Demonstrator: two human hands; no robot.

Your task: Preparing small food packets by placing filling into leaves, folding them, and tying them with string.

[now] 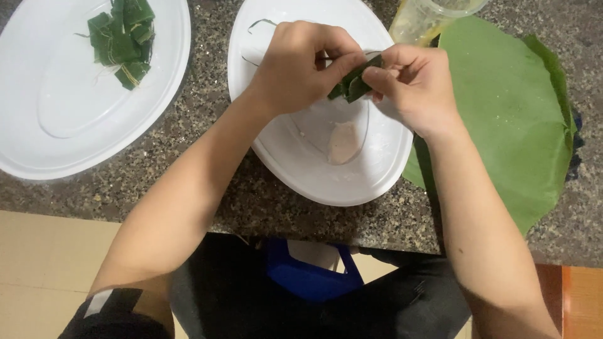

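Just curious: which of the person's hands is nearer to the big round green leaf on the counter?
Right. The right hand is beside the big round green leaf, at its left edge; the left hand is farther away over the white oval plate.

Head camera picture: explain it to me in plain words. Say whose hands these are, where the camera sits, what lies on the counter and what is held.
There is no machine here. The one picture comes from a camera worn on a person's head, looking down at their own two bare hands.

The left hand and the right hand together pinch a small folded dark green leaf parcel above a white oval plastic tray. A pale pink lump lies in that tray.

All of it rests on a speckled granite counter. To the left, a second white oval tray holds several finished green leaf parcels. On the right lies a large round green leaf, with a clear plastic cup at the top edge.
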